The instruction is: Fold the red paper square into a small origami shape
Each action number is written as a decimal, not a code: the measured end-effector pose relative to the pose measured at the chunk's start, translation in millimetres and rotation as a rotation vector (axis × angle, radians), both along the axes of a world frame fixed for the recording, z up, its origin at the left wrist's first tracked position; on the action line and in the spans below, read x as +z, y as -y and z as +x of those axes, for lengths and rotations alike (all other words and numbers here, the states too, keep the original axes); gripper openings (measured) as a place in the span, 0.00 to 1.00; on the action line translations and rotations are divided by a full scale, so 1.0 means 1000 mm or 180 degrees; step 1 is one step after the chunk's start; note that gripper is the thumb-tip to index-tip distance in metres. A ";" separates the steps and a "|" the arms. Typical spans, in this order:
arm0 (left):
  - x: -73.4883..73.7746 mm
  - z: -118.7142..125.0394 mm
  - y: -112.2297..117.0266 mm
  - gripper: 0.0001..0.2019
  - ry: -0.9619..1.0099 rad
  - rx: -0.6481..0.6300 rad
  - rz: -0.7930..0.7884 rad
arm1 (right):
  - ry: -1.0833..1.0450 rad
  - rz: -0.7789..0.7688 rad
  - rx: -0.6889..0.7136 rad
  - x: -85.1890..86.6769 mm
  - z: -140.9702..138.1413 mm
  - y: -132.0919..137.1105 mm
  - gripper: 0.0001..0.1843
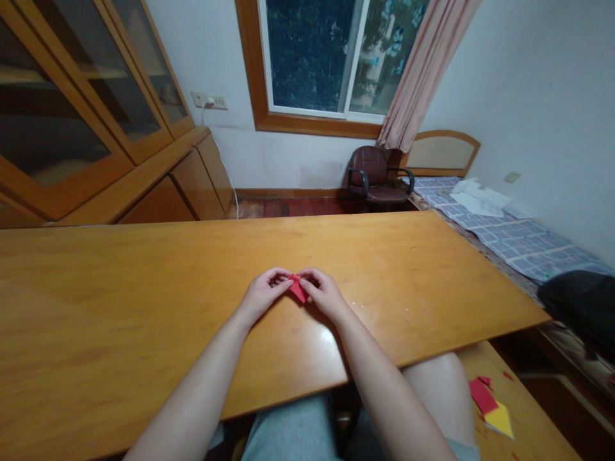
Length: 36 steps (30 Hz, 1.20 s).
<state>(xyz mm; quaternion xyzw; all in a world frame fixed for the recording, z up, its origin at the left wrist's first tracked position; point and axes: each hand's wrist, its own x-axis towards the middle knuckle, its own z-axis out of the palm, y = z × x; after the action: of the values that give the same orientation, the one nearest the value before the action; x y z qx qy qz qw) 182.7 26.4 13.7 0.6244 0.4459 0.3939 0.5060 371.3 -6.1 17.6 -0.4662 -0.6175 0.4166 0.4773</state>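
A small piece of folded red paper [298, 291] is pinched between my two hands, just over the middle of the wooden table [144, 307]. My left hand [267, 288] grips its upper left edge with thumb and fingers. On the other side, my right hand [321, 291] holds the upper right part, its thumb lying on the paper. The paper's lower corner points down toward me. Its far side is hidden behind my fingers.
Tiny scraps [407, 310] lie on the table to the right. On a wooden bench [528, 410] beside my leg are red paper [483, 396] and yellow paper [500, 420]. A black bag [579, 304] rests on the bed [523, 240]; an armchair [377, 174] stands below the window.
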 end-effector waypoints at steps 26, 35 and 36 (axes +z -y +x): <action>0.011 -0.003 0.007 0.12 -0.0197 -0.0194 0.0872 | -0.1079 -0.0701 0.0063 -0.001 0.006 -0.007 0.13; 0.015 -0.001 0.015 0.10 -0.0505 -0.0147 0.1232 | -0.1091 -0.0712 -0.0017 0.001 0.009 -0.007 0.13; 0.014 -0.001 0.014 0.10 -0.0509 -0.0130 0.1264 | -0.1090 -0.0708 -0.0005 0.000 0.009 -0.007 0.14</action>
<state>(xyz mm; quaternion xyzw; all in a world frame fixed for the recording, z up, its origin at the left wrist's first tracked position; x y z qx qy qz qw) 181.7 12.2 28.1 0.7500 0.3856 0.4129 0.3439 380.2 1.2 18.0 -0.4389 -0.4771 0.5551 0.5212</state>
